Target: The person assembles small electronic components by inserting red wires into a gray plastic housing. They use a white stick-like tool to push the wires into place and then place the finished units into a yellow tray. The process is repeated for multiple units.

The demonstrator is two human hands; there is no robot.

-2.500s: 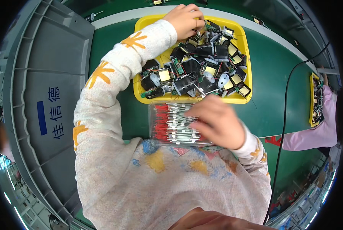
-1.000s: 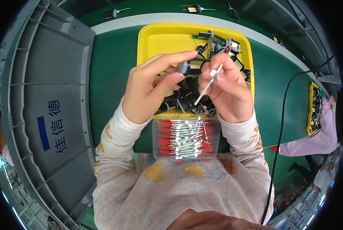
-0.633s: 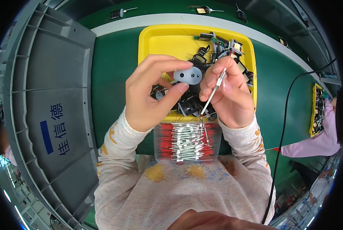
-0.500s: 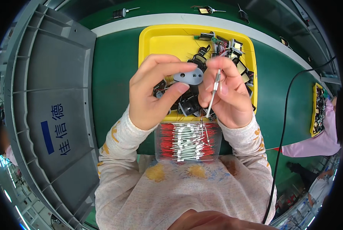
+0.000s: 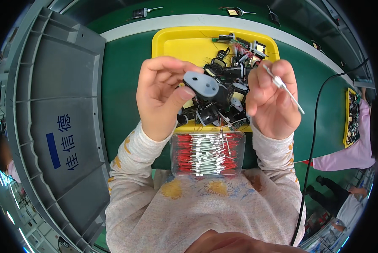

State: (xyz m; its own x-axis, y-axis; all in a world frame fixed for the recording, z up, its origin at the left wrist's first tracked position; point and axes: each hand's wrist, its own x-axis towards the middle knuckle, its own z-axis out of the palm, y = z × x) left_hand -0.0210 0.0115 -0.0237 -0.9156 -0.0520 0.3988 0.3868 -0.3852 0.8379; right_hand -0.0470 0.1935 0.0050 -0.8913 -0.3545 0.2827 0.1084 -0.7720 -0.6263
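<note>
A grey-faced part (image 5: 201, 84), with holes in its rounded, teardrop-shaped end, is held above the loaded yellow tray, its grey face turned up toward the camera. The left hand (image 5: 157, 101) grips it at the narrow end, thumb on the near edge and fingers on the far side; what lies beneath the face is mostly hidden. The right hand (image 5: 275, 101), well apart from that part and over the tray's right edge, pinches a white rod (image 5: 285, 89) at its fingertips; the rod slants down to the right and has a thicker collar along its length. Beneath both hands the yellow tray (image 5: 168, 42) carries a jumble of black parts (image 5: 208, 114) with thin wires, pale yellow patches and green boards, while its upper left corner shows bare. Just below the tray, close to the person's body, a clear box (image 5: 243, 154) holds many red-and-white rods (image 5: 206, 156), laid mostly crosswise. Tray and box are on the green worktop (image 5: 298, 76). A large grey crate (image 5: 62, 101) stands at the left, and a black cable (image 5: 315, 122) curves down the right. Beyond a white strip (image 5: 125, 30), several similar parts lie scattered. At far right, a pink sleeve (image 5: 349, 154) is beside a second yellow tray (image 5: 347, 122).
</note>
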